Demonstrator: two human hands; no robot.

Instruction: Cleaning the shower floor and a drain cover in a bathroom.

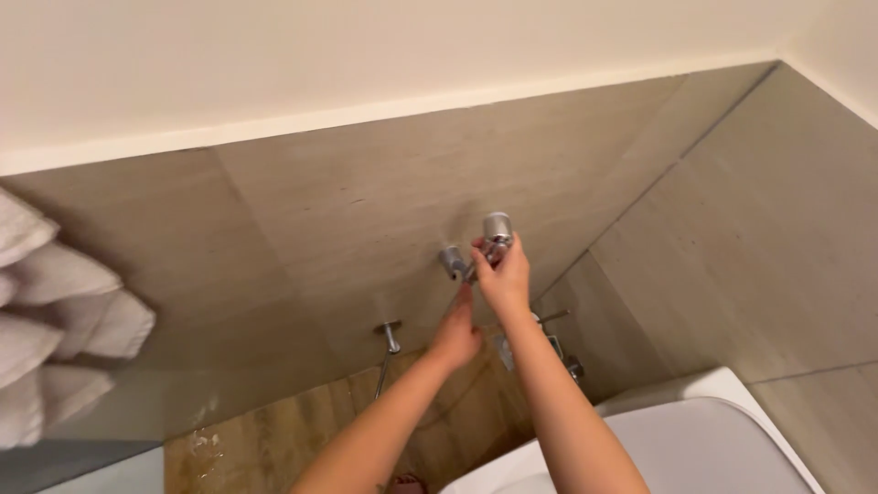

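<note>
The right hand (503, 274) closes its fingers (483, 249) on a chrome wall holder (485, 240); the left hand (457, 331) hangs just below, fingers raised.

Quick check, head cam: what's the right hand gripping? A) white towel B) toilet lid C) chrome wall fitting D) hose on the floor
C: the right hand is closed around the chrome wall fitting on the tiled wall, while the left hand sits just below it, fingers pointing up toward it.

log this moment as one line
left hand under chrome fitting | right hand gripping chrome knob | wall tiled | towels left | toilet below
</note>
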